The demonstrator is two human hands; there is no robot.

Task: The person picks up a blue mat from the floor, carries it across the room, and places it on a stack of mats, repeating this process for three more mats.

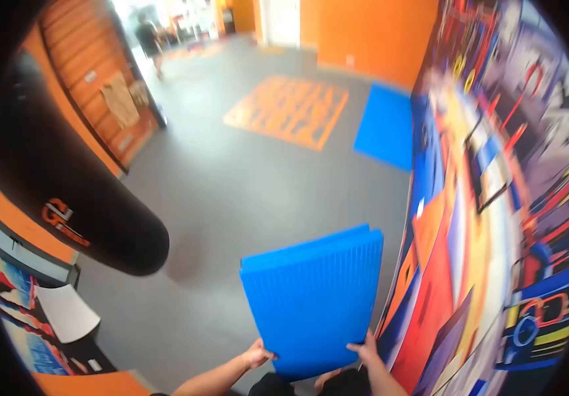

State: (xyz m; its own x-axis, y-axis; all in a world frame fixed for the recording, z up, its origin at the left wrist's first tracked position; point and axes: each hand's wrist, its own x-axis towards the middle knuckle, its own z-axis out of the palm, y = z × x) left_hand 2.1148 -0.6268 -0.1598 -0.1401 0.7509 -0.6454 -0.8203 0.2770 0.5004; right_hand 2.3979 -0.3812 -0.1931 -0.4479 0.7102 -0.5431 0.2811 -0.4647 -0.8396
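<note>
A folded blue exercise mat (312, 307) is held upright in front of my body, its layers pressed together and its top edge tilted up toward the right. My left hand (258, 354) grips its lower left edge, with the thumb on the near face. On the lower right edge, my right hand (365, 348) is closed the same way, thumb on the near face. The other fingers of both hands are partly hidden by the mat's sides.
A black punching bag (66, 178) hangs on the left. Ahead, another blue mat (388, 129) lies on the grey floor (198, 178) by the colourful right wall (456, 264). An orange floor print (289, 109) is in the middle. A person (149, 39) stands far back left.
</note>
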